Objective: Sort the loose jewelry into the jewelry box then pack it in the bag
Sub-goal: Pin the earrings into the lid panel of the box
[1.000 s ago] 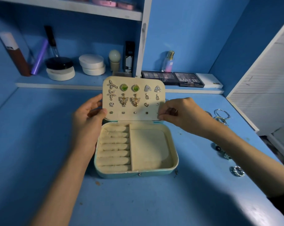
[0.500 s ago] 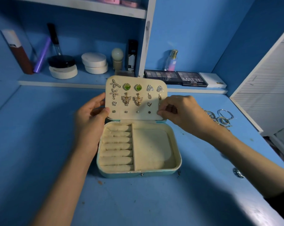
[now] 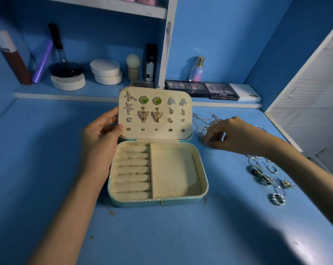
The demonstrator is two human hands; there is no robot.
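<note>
A pale teal jewelry box (image 3: 158,202) lies open on the blue table, its cream ring rolls and square tray holding nothing. Its raised lid (image 3: 156,134) carries several pairs of earrings (image 3: 150,113). My left hand (image 3: 100,142) grips the lid's left edge, thumb on the inside. To the right of the box, my right hand (image 3: 232,134) hovers with bent fingers pointing down at a tangle of silver chains (image 3: 204,121); nothing shows between its fingers. Several loose silver rings (image 3: 265,175) lie further right, partly under my right forearm. No bag is in view.
A low shelf behind the box holds white jars (image 3: 106,71), a black compact, tubes, a perfume bottle (image 3: 197,68) and eyeshadow palettes (image 3: 202,88). A white slatted door (image 3: 310,104) borders the table on the right.
My right hand let go of the lid's right edge and moved right to the chains. My left hand still holds the lid upright.
</note>
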